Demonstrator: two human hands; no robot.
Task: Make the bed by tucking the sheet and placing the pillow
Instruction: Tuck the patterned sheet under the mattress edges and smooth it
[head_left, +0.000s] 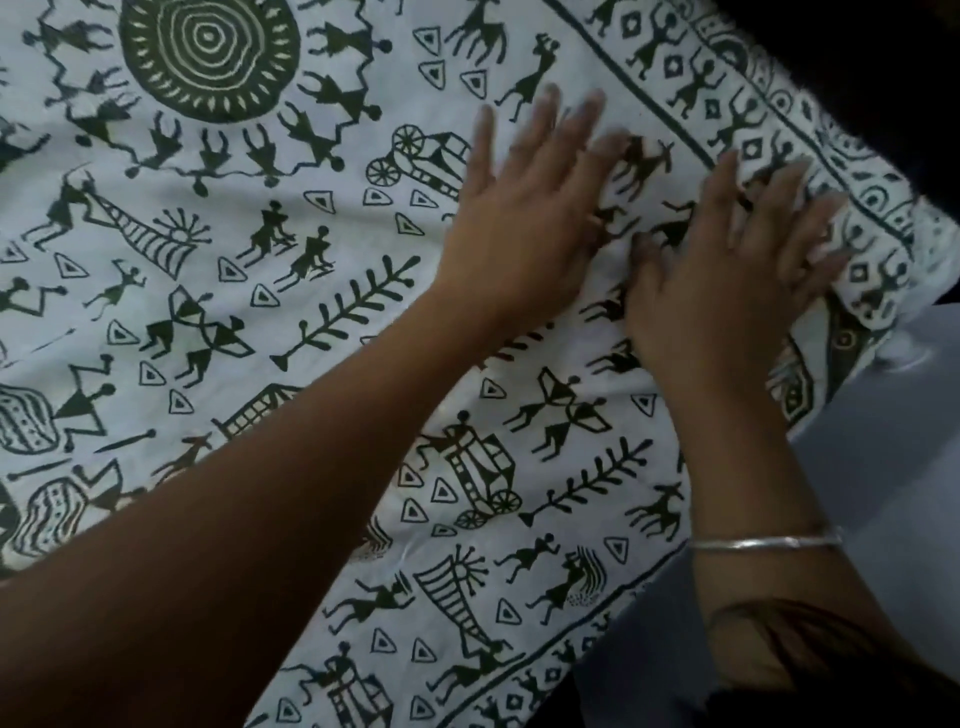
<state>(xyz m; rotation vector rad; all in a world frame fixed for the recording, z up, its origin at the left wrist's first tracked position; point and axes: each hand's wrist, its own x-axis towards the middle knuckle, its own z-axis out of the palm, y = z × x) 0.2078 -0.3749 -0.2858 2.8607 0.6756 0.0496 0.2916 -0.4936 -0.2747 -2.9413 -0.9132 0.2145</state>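
White sheet (249, 332) w/ dark tribal-figure print, border rumpled, L grip (524, 228) & R grip (727, 296) spread flat on it

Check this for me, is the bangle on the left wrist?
No, the silver bangle sits on the arm behind the right hand, while the wrist behind the left hand is bare.

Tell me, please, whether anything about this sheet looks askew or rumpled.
Yes: the sheet lies mostly flat, but its bordered corner by the right hand is bunched and folded over, not yet smooth. The left hand rests flat beside it.
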